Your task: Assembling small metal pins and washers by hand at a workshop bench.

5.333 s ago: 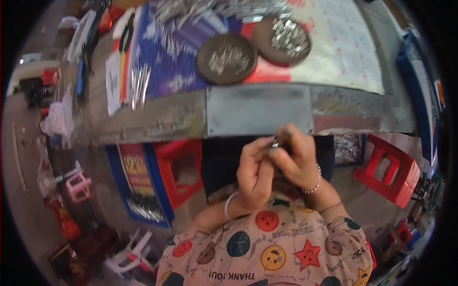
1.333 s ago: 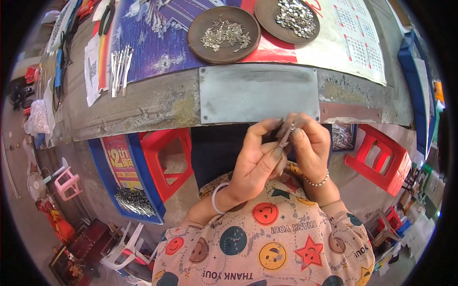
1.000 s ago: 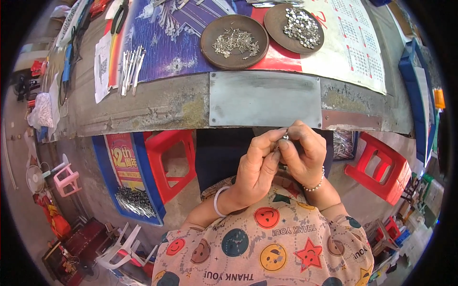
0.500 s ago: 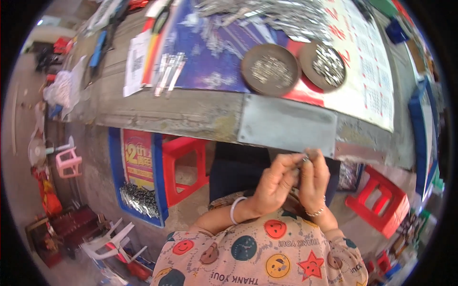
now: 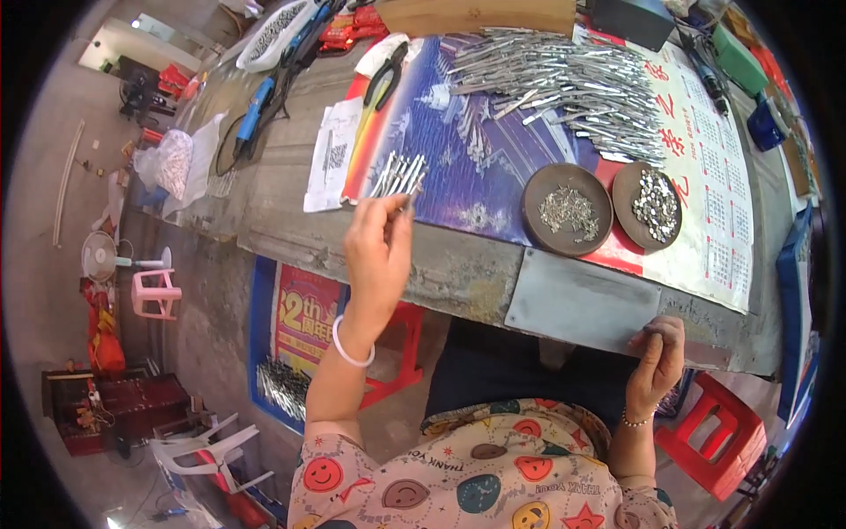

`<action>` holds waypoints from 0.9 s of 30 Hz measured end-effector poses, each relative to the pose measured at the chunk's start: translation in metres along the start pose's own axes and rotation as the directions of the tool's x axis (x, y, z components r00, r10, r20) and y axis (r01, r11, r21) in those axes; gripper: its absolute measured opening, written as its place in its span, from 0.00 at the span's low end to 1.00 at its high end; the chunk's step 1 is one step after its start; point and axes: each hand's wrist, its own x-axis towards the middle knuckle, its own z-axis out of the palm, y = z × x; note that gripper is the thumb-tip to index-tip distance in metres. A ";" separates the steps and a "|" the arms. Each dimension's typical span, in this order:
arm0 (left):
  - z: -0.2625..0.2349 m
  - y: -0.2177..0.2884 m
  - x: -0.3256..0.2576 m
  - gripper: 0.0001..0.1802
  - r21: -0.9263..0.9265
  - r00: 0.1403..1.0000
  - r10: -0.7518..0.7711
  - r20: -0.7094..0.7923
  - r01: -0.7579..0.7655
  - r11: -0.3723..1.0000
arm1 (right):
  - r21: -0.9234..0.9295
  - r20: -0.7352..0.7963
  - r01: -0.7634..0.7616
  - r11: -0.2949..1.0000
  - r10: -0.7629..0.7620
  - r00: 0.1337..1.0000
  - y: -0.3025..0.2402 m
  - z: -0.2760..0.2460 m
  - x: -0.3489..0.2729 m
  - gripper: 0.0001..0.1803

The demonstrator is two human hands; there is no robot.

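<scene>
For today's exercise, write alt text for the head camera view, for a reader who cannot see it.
Seen from above, a person's left hand reaches to a small row of metal rods on a cluttered workbench, while the right hand rests at the bench edge by a grey metal plate. Two round dishes of small metal parts and a large heap of rods lie beyond.
</scene>
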 end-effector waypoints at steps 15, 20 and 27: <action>0.007 0.041 0.034 0.11 -0.064 0.979 0.194 0.066 -0.189 0.980 | -0.065 -0.074 0.164 0.984 -0.169 0.983 0.023 0.012 -0.012 0.07; -0.026 0.099 0.000 0.16 -0.623 0.754 0.493 -0.435 -0.647 0.439 | -0.100 -0.012 0.201 0.975 -0.203 0.979 0.022 0.009 -0.012 0.09; -0.037 0.193 -0.002 0.18 -0.347 0.321 0.439 -0.839 -0.938 0.022 | -0.081 -0.007 0.386 0.919 -0.388 0.922 0.024 0.005 -0.008 0.08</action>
